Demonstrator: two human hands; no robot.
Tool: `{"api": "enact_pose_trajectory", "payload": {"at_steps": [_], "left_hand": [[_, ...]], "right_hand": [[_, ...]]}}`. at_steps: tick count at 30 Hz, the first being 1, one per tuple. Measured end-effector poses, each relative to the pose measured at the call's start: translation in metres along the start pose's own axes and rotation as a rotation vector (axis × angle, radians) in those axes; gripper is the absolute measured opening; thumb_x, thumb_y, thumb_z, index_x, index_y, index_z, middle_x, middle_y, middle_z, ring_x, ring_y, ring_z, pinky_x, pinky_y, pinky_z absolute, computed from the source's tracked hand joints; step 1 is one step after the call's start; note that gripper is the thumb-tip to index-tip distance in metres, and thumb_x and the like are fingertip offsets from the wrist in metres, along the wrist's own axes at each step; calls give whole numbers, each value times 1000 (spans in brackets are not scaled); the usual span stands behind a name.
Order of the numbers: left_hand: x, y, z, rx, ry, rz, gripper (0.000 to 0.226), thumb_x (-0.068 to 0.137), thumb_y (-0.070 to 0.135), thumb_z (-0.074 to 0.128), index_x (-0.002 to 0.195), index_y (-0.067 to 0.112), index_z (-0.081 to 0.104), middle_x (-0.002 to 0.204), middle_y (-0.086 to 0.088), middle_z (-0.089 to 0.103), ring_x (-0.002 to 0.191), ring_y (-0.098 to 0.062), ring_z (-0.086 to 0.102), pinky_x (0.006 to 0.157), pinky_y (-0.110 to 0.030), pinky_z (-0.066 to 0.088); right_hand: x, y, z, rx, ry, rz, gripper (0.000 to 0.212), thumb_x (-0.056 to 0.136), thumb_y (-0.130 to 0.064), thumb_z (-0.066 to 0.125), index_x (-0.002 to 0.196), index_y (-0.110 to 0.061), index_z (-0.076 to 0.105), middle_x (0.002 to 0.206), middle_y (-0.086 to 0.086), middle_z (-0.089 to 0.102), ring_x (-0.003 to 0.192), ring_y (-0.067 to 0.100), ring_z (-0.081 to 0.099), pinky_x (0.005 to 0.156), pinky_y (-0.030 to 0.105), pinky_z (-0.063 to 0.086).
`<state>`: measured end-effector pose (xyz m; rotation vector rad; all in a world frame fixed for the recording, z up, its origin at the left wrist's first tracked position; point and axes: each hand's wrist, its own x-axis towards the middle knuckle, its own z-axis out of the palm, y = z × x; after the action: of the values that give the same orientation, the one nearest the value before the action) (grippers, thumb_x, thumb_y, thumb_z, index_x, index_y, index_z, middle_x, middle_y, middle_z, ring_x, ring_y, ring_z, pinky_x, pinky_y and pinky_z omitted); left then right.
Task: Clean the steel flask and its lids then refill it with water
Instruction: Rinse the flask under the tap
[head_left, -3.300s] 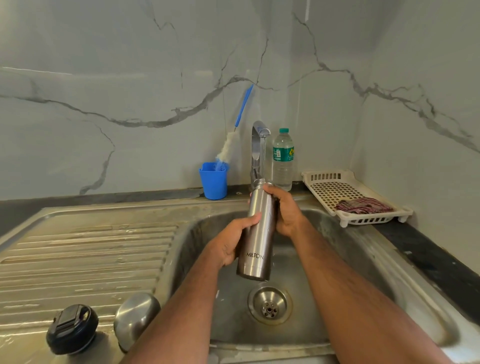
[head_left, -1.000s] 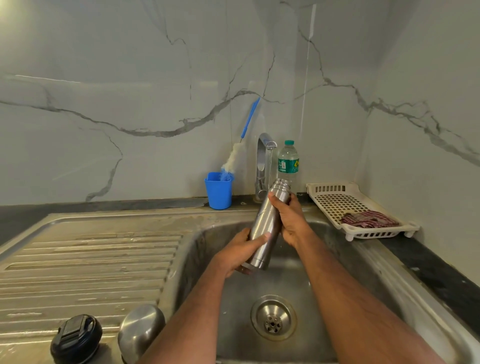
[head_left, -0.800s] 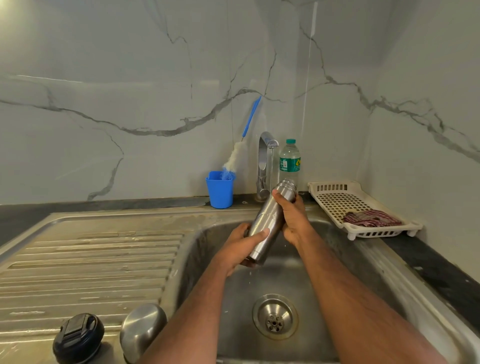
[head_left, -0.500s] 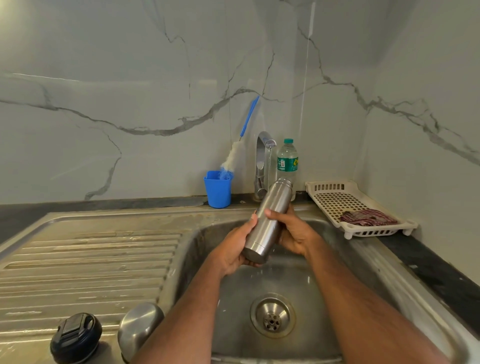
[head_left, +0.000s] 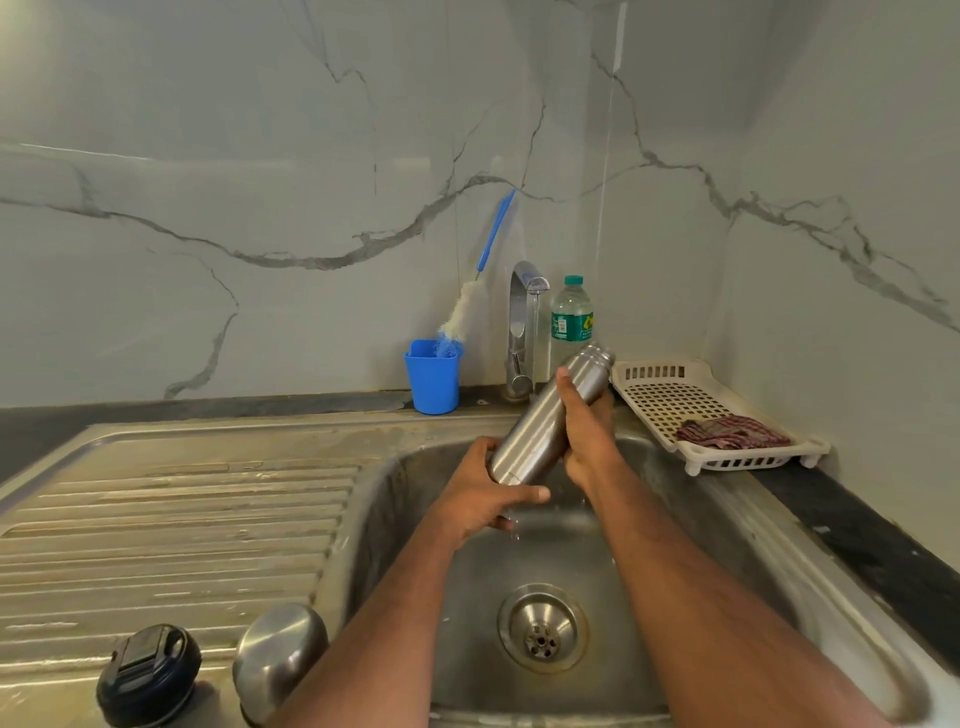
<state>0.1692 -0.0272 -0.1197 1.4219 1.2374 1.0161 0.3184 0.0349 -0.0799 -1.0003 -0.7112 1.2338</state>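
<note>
I hold the steel flask (head_left: 540, 421) tilted over the sink basin (head_left: 675, 519), its open mouth pointing up and to the right near the tap (head_left: 522, 322). My left hand (head_left: 485, 493) grips the flask's base from below. My right hand (head_left: 584, 426) wraps around its upper body. Water drips from under my left hand. On the draining board at the lower left lie the black inner lid (head_left: 148, 675) and the steel cap (head_left: 278, 657).
A blue cup (head_left: 432, 376) with a bottle brush (head_left: 467, 306) stands left of the tap. A plastic water bottle (head_left: 570, 319) stands behind the tap. A white basket (head_left: 691, 410) with a red cloth (head_left: 732, 431) sits at the right. The drain (head_left: 543, 629) lies below my arms.
The flask has tipped from upright under the tap to a slant, mouth to the upper right. My left hand slid to its base and my right hand shifted along the body.
</note>
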Motion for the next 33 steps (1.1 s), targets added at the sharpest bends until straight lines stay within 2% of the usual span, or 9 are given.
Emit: {"api": "enact_pose_trajectory", "payload": {"at_steps": [5,7,12,15,18,22,25,29,33], "left_hand": [[2,1,0,-212,58,-47,57,85,40,81,131,23,52,125,-9,61,99,-26,72,76,-45,64],[2,3,0,-347,11,-97,61,87,51,73,134,16,53,121,-18,65,88,-27,74,70,-40,63],[0,7,-1,-446,-127,-209,70,96,68,46,127,6,56,100,-23,68,70,-24,67,65,-35,59],[2,2,-4,-415,-99,-260,69,98,72,37,129,12,55,103,-21,73,80,-29,73,68,-39,61],[7,2,-4,-167,105,-165,57,99,66,45,136,24,53,117,-11,71,98,-27,74,80,-46,64],[2,0,1,131,116,15,76,79,43,85,138,24,42,120,7,59,101,-12,64,71,-26,62],[4,-4,-2,238,168,79,87,69,22,93,138,21,40,120,7,54,98,-9,59,59,-15,52],[7,-6,-11,221,40,-101,87,67,20,90,140,25,44,125,3,59,110,-17,60,87,-36,58],[-2,-6,-13,-69,-169,-257,82,60,20,86,135,17,53,124,-13,67,114,-31,66,96,-58,56]], "right_hand": [[5,-6,-5,172,-79,13,73,85,-19,79,146,-25,38,119,6,62,107,25,63,93,48,54],[6,-7,-8,208,-129,32,75,82,-13,80,145,-23,42,124,9,63,112,29,63,98,50,53],[2,-6,-7,244,-206,98,73,77,-12,81,141,-19,47,124,16,66,112,33,64,84,46,55],[0,1,-5,184,-265,109,83,73,-6,82,143,-26,42,128,15,63,114,34,64,80,49,56],[-2,9,1,66,-274,57,102,67,4,84,148,-32,32,133,10,59,115,31,62,82,49,57],[-5,24,16,-182,-257,-34,103,72,-13,90,151,-35,28,133,4,58,113,24,61,90,46,57],[-5,24,24,-210,-227,-2,83,85,-32,80,150,-35,29,135,4,57,112,23,60,93,46,55],[0,11,23,-179,-170,62,53,95,-53,62,137,-25,46,122,9,63,103,24,64,82,40,55],[10,4,6,-31,-188,106,52,93,-57,60,126,-16,60,115,17,71,106,33,70,92,48,57]]}}
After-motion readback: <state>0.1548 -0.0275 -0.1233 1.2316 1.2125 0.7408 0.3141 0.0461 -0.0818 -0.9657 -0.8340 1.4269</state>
